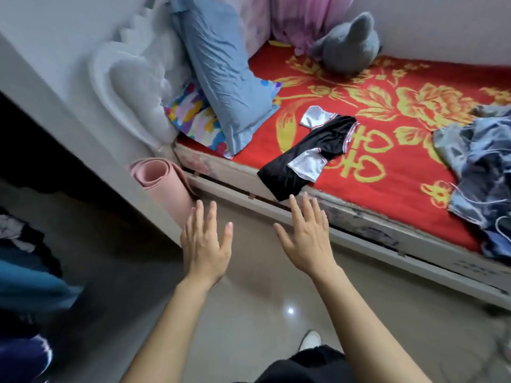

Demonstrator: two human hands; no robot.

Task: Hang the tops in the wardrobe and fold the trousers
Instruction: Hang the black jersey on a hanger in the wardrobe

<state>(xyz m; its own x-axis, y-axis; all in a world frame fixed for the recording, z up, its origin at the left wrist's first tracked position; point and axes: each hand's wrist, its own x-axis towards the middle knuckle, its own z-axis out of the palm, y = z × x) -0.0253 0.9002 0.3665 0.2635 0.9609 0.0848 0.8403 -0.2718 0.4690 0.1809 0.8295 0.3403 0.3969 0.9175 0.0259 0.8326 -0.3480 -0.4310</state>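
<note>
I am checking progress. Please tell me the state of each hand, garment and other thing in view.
left hand: open, empty
right hand: open, empty
black and white garment: unfolded, hanging over bed edge
blue clothes pile: crumpled on bed
pink mat: rolled, upright
blue pillow: leaning on headboard

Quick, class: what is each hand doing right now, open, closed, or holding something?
Left hand: open, fingers spread, holding nothing.
Right hand: open, holding nothing, fingertips near the black garment.

Both hands reach forward over the floor, fingers spread and empty: the left hand (206, 246) near a rolled pink mat (163, 186), the right hand (307, 239) just below a black-and-white top (301, 158) draped over the edge of the red bed (401, 161). Blue garments (481, 172) lie heaped at the right.
</note>
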